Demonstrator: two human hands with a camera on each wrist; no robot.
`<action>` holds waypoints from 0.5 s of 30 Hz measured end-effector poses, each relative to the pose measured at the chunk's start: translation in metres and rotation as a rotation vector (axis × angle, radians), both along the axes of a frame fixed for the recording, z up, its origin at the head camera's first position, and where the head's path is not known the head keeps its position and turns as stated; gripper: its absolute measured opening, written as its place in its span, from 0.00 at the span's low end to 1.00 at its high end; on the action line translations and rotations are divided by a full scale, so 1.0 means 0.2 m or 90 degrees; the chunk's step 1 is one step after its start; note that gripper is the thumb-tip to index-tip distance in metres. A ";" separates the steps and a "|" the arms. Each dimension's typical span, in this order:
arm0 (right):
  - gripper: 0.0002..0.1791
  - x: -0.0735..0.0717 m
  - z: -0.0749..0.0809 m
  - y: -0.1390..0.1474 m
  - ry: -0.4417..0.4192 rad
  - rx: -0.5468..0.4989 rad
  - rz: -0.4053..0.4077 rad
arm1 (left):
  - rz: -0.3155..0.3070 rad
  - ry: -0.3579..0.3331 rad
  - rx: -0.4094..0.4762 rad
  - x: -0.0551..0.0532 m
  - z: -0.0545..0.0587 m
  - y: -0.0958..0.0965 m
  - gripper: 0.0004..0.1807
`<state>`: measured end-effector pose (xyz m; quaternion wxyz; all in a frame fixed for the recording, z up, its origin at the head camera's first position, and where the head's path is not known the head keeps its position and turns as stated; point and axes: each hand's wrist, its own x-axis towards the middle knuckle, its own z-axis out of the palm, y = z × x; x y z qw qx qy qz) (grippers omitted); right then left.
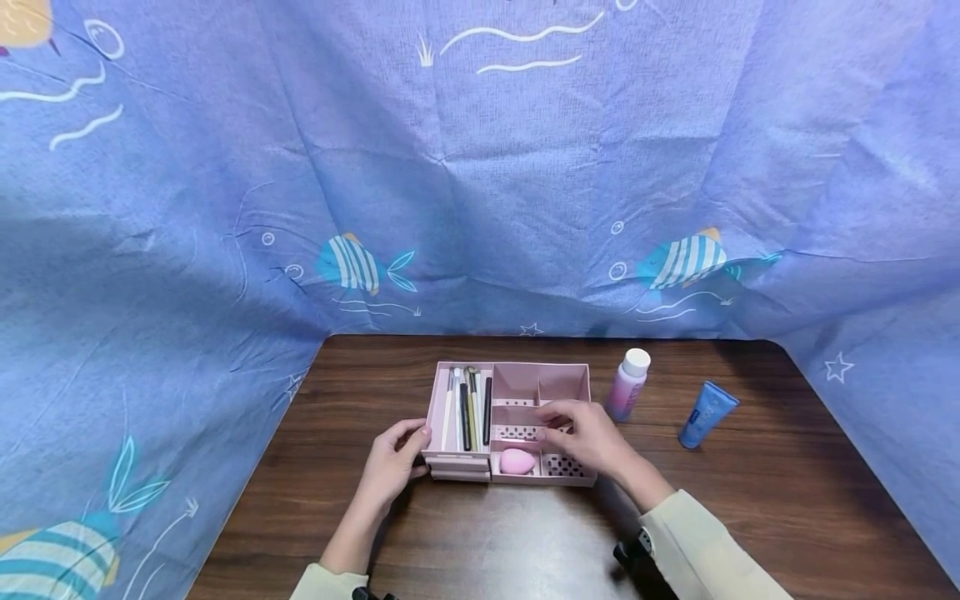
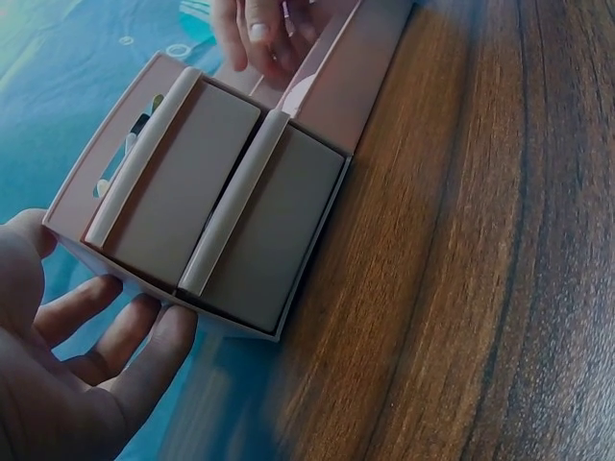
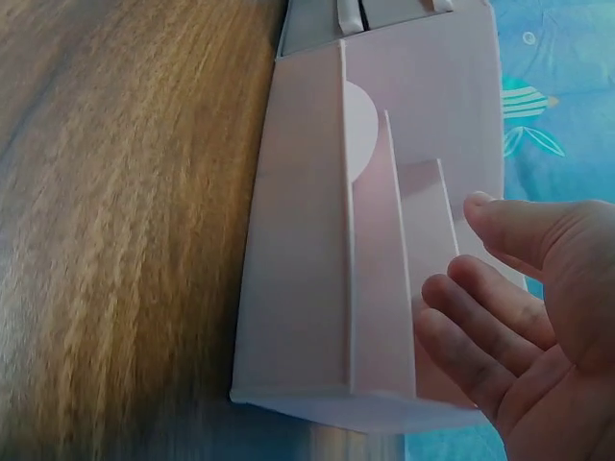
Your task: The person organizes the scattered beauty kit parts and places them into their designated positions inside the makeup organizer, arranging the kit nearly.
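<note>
A pale pink desktop organizer stands on the table, with two small drawers at its front left. My left hand touches its left side, thumb at the top edge and fingertips along the side wall. Over the middle compartments hovers my right hand, fingers loosely bent; nothing shows between them in the right wrist view. Several slim brushes and pens lie in the long left compartment. A pink makeup sponge sits in the front compartment beside it.
Right of the organizer stands a pink-purple bottle with a white cap. Farther right is a blue tube. Blue fish-patterned cloth hangs behind and beside the dark wooden table.
</note>
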<state>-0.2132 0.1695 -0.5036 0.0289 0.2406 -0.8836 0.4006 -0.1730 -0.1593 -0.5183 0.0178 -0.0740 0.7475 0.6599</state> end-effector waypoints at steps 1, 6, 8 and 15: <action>0.17 0.00 0.00 0.01 0.002 -0.008 0.001 | 0.001 -0.003 0.002 0.00 0.00 0.00 0.18; 0.15 0.03 0.01 0.07 0.021 -0.032 -0.019 | -0.001 -0.008 0.003 0.00 -0.01 0.00 0.18; 0.14 0.05 0.02 0.10 0.025 -0.042 -0.031 | 0.000 -0.011 0.005 0.00 -0.01 0.00 0.18; 0.12 0.09 0.03 0.24 0.020 -0.037 -0.078 | 0.001 -0.013 0.003 0.00 0.01 0.00 0.18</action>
